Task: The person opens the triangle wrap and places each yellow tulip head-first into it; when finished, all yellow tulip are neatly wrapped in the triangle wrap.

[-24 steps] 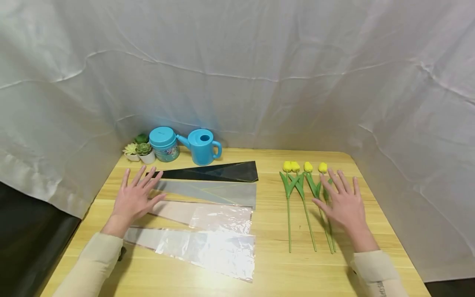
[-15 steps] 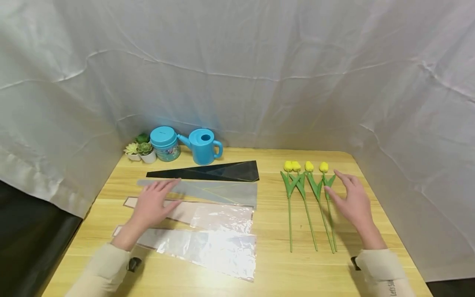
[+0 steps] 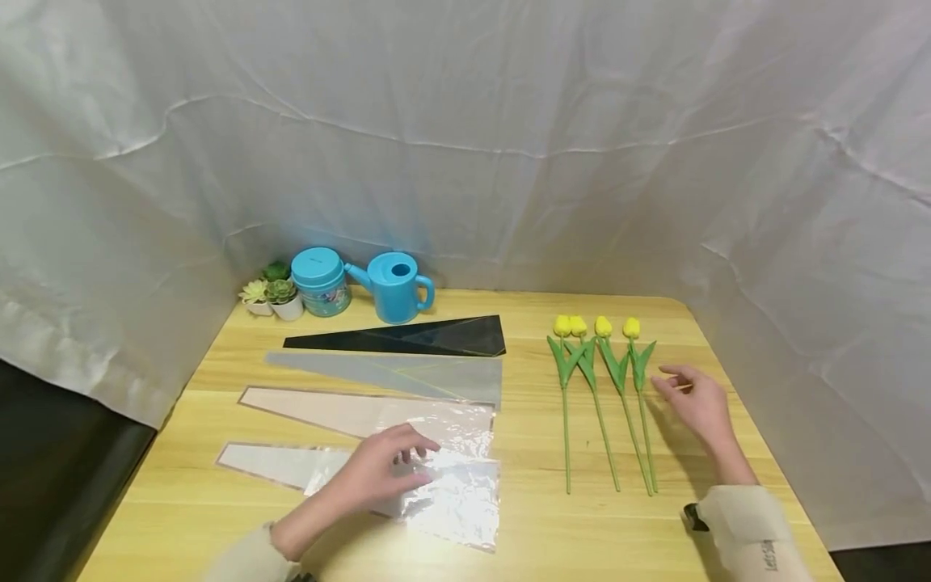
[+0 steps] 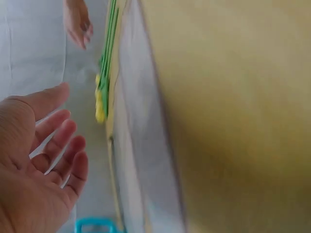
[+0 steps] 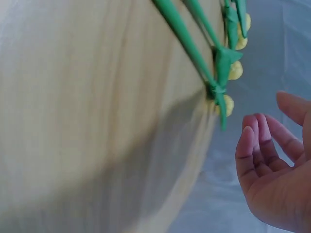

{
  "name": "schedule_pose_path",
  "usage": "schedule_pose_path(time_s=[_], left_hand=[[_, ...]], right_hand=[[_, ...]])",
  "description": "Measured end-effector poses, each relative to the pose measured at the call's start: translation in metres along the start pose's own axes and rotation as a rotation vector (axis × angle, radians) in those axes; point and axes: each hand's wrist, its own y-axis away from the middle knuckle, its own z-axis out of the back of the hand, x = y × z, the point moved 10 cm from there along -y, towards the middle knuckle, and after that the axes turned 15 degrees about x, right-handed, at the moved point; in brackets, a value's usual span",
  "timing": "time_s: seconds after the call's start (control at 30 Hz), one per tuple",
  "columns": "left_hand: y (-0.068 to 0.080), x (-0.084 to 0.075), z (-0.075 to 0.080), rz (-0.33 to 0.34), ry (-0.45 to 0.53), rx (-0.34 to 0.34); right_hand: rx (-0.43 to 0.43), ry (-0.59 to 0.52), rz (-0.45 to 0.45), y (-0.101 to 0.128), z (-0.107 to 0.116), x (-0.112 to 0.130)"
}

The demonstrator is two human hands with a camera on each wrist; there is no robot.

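Desk [image 3: 556, 533] of pale yellow wood grain, set before a hanging grey-white fabric [image 3: 465, 162]

Left hand [image 3: 381, 467]: released, holding nothing, fingers loosely bent, raised above the nearest wedge-shaped, shiny clear plastic sleeve [image 3: 461, 509] with a whitish narrow end

Right hand [image 3: 697, 406]: likewise released and holding nothing, fingers bent, just to the right of four yellow tulips [image 3: 618, 372] with green leaves and slim green stems, apart from the rightmost; flower heads toward the back, stems toward the front, lying on the right half

Behind the nearest sleeve, narrow ends to the left: a wedge-shaped pale pink sleeve [image 3: 320, 408], a wedge-shaped translucent grey sleeve [image 3: 465, 376], a wedge-shaped black sleeve [image 3: 451, 335]

At back left: a bright blue plastic watering can [image 3: 396, 295], a round blue-lidded jar [image 3: 323, 291], small green succulents [image 3: 282, 293] in white pots
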Motion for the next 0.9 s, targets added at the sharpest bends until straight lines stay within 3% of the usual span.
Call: schedule_pose_path(time_s=[0.17,0.4,0.63,0.9], left_hand=[[-0.008,-0.013,-0.033,-0.044,0.115,0.051],[-0.013,-0.02,-0.062,-0.055,0.235,0.1],[-0.016,-0.02,-0.072,-0.086,0.247,0.076],[-0.017,-0.006,-0.079,-0.05,0.309,0.07]], right_hand=[[0.076,-0.077,-0.062,-0.006,-0.015,-0.021],[0.187,-0.102,-0.158,-0.009,-0.032,-0.032],[0.221,-0.108,-0.174,-0.009,-0.038,-0.032],[0.22,-0.144,-0.209,-0.014,-0.041,-0.034]])
